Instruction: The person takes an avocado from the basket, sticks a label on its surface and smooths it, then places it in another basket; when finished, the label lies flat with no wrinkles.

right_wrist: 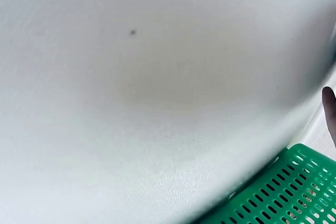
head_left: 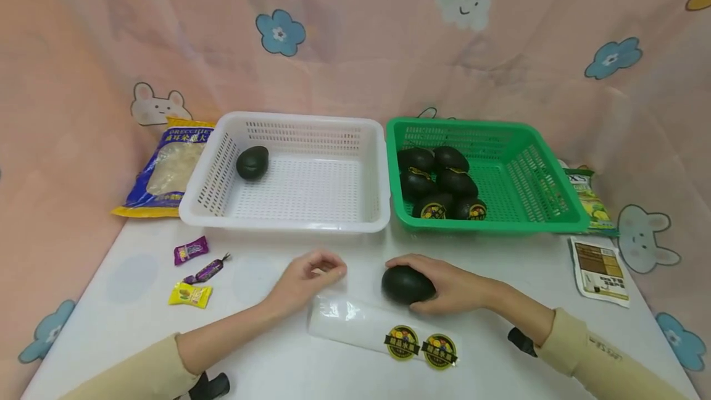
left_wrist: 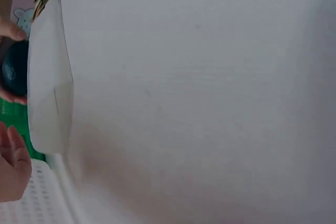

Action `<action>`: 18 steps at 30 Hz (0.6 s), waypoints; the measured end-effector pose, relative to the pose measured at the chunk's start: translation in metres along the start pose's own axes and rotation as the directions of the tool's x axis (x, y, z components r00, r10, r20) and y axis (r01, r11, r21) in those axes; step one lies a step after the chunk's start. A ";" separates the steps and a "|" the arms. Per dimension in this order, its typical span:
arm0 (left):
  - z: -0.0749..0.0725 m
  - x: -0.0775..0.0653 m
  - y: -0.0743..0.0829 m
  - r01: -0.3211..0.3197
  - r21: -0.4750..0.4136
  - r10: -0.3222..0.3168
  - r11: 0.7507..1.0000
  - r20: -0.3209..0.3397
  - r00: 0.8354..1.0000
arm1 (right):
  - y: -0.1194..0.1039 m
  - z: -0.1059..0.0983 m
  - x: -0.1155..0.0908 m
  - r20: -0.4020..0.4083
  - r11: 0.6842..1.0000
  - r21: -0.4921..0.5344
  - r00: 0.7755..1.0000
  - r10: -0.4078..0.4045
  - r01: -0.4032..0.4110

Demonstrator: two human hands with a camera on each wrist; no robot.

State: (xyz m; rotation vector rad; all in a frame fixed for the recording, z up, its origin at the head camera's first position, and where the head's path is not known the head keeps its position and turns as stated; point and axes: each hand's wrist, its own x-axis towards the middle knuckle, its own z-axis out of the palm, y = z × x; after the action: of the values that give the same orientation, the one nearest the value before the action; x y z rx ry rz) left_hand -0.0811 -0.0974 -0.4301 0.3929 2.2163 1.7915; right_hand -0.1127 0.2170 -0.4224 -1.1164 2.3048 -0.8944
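Observation:
My right hand (head_left: 452,283) grips a dark avocado (head_left: 408,284) just above the white table, thumb on the near side and fingers over the far side. In the left wrist view this avocado (left_wrist: 16,69) shows at the left edge. To its left my left hand (head_left: 308,279) hovers with loosely bent fingers; nothing shows between them. Below both hands lies a glossy backing sheet (head_left: 350,324) with two round black-and-yellow stickers (head_left: 402,342) at its right end. Only a fingertip (right_wrist: 329,108) appears in the right wrist view.
A white basket (head_left: 283,226) at the back holds one avocado (head_left: 252,163). Beside it, a green basket (head_left: 500,226) holds several stickered avocados (head_left: 457,184). Wrapped candies (head_left: 191,294) lie at left, near a blue-yellow pasta bag (head_left: 172,168). Packets (head_left: 600,270) lie at right.

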 end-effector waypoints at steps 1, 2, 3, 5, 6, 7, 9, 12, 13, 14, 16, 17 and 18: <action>0.007 -0.001 0.002 -0.080 0.119 0.069 0.990 0.093 0.993 | -0.001 0.000 0.000 0.004 1.000 -0.005 1.000 0.007 -0.007; 0.014 -0.002 0.004 -0.177 0.235 0.134 0.956 0.185 0.973 | -0.002 -0.001 0.000 0.008 1.000 -0.009 1.000 0.014 -0.014; 0.020 -0.003 0.005 -0.274 0.340 0.187 0.900 0.267 0.945 | -0.003 -0.001 0.000 0.010 1.000 -0.014 1.000 0.017 -0.017; 0.031 -0.004 0.007 -0.422 0.495 0.234 0.759 0.397 0.887 | -0.004 -0.002 0.000 0.008 1.000 -0.015 1.000 0.017 -0.017; 0.036 -0.004 0.007 -0.475 0.549 0.240 0.688 0.445 0.863 | -0.004 -0.002 0.000 0.006 1.000 -0.013 1.000 0.016 -0.016; 0.039 -0.004 0.007 -0.514 0.588 0.236 0.625 0.485 0.842 | -0.004 -0.002 0.000 0.002 1.000 -0.011 1.000 0.017 -0.017; 0.044 -0.003 0.004 -0.564 0.626 0.231 0.538 0.534 0.813 | -0.004 -0.002 -0.001 -0.014 1.000 -0.014 1.000 0.011 -0.012; 0.044 -0.003 -0.002 -0.576 0.639 0.212 0.509 0.555 0.804 | -0.006 -0.002 -0.002 -0.064 0.999 -0.029 0.998 -0.018 0.016; 0.043 -0.003 -0.003 -0.575 0.634 0.212 0.517 0.556 0.804 | -0.008 -0.002 -0.002 -0.090 0.999 -0.035 0.995 -0.034 0.031; 0.042 -0.004 -0.003 -0.570 0.624 0.214 0.534 0.553 0.805 | -0.010 -0.003 -0.002 -0.120 0.997 -0.040 0.991 -0.063 0.059; 0.037 -0.004 -0.002 -0.540 0.601 0.203 0.589 0.537 0.819 | -0.018 -0.003 -0.002 -0.185 0.990 -0.053 0.973 -0.140 0.132; 0.034 -0.005 -0.001 -0.520 0.588 0.197 0.620 0.525 0.828 | -0.022 -0.003 -0.002 -0.216 0.981 -0.070 0.957 -0.193 0.181; 0.031 -0.005 0.001 -0.497 0.577 0.186 0.648 0.513 0.838 | -0.027 -0.002 -0.002 -0.240 0.970 -0.090 0.940 -0.241 0.226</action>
State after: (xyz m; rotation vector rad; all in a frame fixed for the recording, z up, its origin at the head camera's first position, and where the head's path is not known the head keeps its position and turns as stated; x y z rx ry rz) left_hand -0.0648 -0.0710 -0.4352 1.3113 2.5047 0.7608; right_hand -0.0988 0.2065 -0.4015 -1.3981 2.4481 -1.1168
